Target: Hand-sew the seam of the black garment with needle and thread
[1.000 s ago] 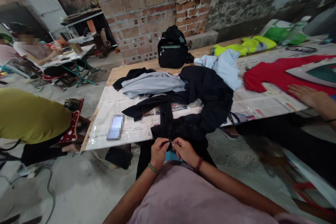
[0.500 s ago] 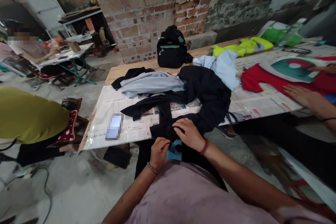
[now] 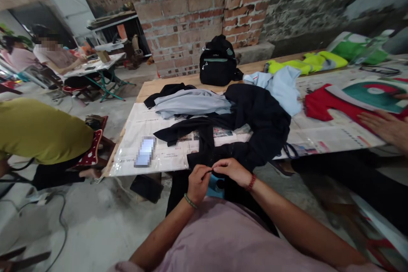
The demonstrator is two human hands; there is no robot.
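Observation:
At the table's near edge, my left hand [image 3: 198,182] and my right hand [image 3: 235,172] are closed, fingertips almost meeting. Each pinches a bit of dark material that looks like the edge of the black garment [image 3: 261,110]; fine detail there is too small to make out. The garment spreads over the table in front of me, with a strap-like strip running down towards my fingers. Beyond it a light grey garment [image 3: 191,101] lies bunched. Below my hands, a blue object with a dark round part [image 3: 219,185] shows at my lap, partly hidden.
A phone [image 3: 145,152] lies on the paper-covered table [image 3: 124,159]. A black backpack [image 3: 216,66] stands at the back. On the right, another person's hand [image 3: 387,125] rests on red cloth [image 3: 318,104] beside an iron [image 3: 366,93]. A seated person in yellow-green [image 3: 41,131] is at left.
My fingertips have come together; my right hand has lowered from lying over the black cloth into a pinch beside my left. The whole view has shifted slightly.

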